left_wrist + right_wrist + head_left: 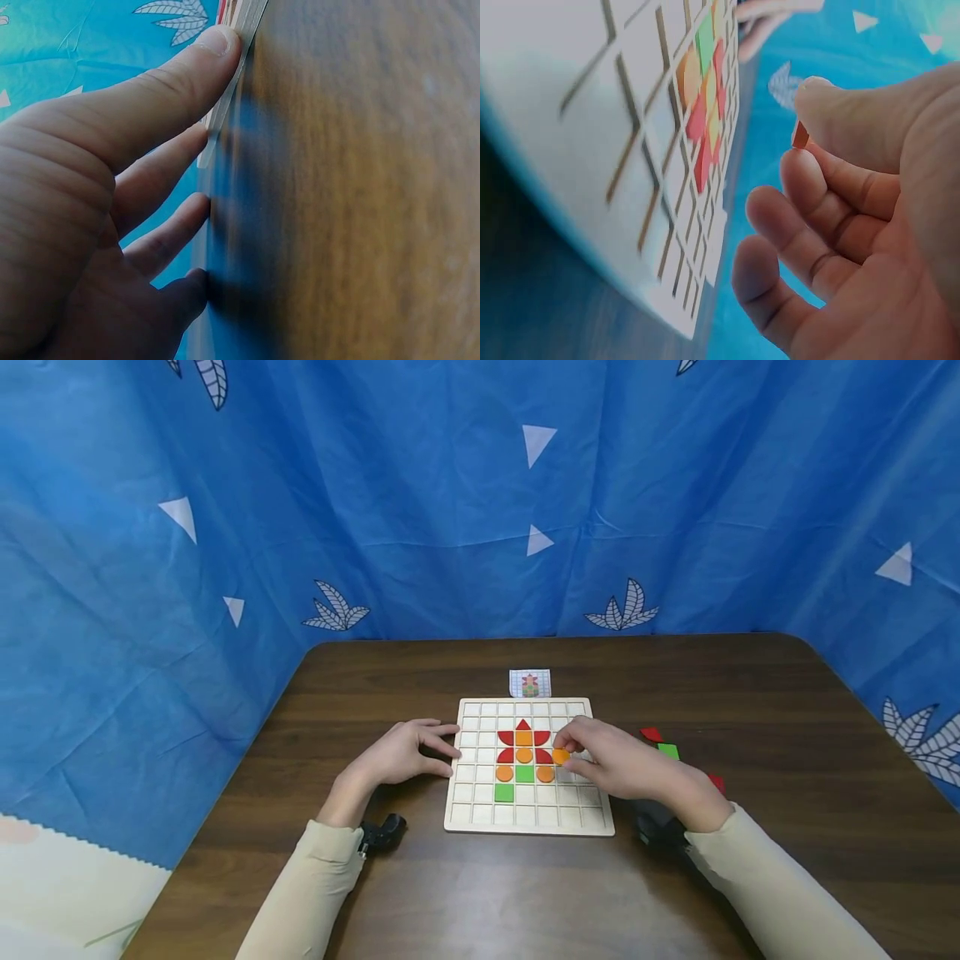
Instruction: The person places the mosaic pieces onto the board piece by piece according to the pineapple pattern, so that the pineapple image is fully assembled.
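A pale wooden grid board [480,816] lies flat on the table. Red, orange and green tiles form a flower-like pattern in its middle, topped by a red triangle [522,725]. Over the board's right half, my right hand [618,760] pinches an orange round tile [561,757] between thumb and fingertips. In the right wrist view the tile's thin edge [800,135] shows, apart from the board. My left hand [401,753] rests at the board's left edge, fingers extended; in the left wrist view its thumb [217,45] touches that edge.
Behind the board lies a small printed card [530,683] with a coloured pattern. Loose tiles, including a red one [651,734] and a green one [668,751], lie right of the board, partly behind my right arm. A blue curtain [450,485] hangs behind the dark table.
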The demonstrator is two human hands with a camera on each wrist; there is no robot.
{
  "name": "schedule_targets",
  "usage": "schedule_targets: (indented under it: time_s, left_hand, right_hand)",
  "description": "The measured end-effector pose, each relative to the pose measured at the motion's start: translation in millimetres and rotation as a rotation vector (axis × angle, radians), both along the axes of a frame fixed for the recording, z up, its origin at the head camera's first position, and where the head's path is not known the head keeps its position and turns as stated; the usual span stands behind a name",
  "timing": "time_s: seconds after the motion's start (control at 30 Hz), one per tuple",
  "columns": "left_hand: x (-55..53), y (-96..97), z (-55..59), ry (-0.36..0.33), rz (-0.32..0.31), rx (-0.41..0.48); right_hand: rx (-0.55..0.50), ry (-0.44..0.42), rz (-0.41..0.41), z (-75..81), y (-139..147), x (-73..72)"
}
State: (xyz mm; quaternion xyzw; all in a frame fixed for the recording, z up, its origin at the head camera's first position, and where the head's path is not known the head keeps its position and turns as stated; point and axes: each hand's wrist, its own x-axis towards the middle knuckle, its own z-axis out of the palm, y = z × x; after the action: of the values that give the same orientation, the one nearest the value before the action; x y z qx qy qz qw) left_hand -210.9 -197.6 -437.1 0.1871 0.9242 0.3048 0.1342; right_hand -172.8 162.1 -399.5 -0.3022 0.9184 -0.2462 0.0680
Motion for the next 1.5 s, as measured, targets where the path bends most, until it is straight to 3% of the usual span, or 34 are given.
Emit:
schedule_targets:
  time_s: [0.4, 0.63, 0.87, 0.97, 1.2, 1.5]
  left_hand:
    - [-1.6, -0.3, 1.9, 0.002, -0.002, -0.003]
    - [-1.7, 0.3, 2.2, 0.000, 0.002, 0.000]
    - [-2.7, 0.3, 2.3, 0.002, -0.008, 0.002]
    - [-3.2, -0.2, 2.5, 0.002, -0.010, 0.003]
    - [-2.2, -0.6, 2.3, 0.006, -0.011, -0.007]
    - [-0.9, -0.8, -0.2, 0.012, -0.022, -0.007]
  right_hand:
    - [0.040, -0.048, 0.116, -7.9, -31.5, 4.7]
    - [0.097, -0.043, 0.137, -12.0, -42.9, 4.2]
    - [0.101, 0.061, 0.192, -18.8, -47.1, 3.0]
    - [0.100, 0.071, 0.194, -21.3, -47.5, 2.5]
    - [0.091, -0.004, 0.166, -21.4, -48.7, 3.8]
    - [0.077, -0.010, 0.191, -20.6, -43.3, 5.9]
